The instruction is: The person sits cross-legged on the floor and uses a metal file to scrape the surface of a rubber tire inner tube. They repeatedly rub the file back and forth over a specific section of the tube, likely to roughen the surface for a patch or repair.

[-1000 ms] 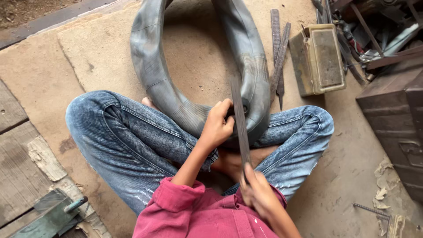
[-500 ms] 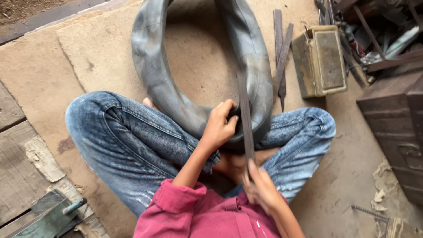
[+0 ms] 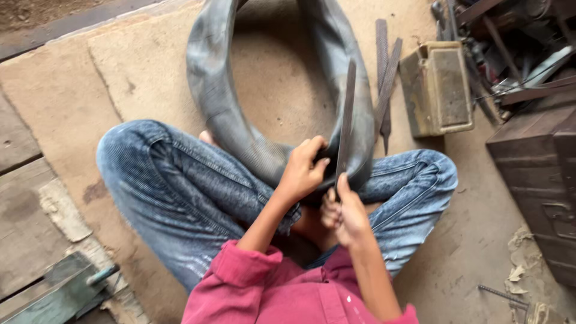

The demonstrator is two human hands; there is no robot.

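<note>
Across the lap, a grey inner tube [image 3: 240, 132] lies.
Left hand [image 3: 303, 171] presses it; right hand [image 3: 348, 216] seemingly grips a long metal file [image 3: 346, 117] just beside.

Dark grey rubber tube [image 3: 222, 102], dull and faintly ribbed. The file [image 3: 345, 120] is a dark steel grey. Jeans [image 3: 180, 180] are faded blue with fine pale streaks, the shirt [image 3: 288, 294] pinkish red. Tan floor [image 3: 90, 90]; the box [image 3: 438, 90] looks olive, perhaps dusty.
</note>
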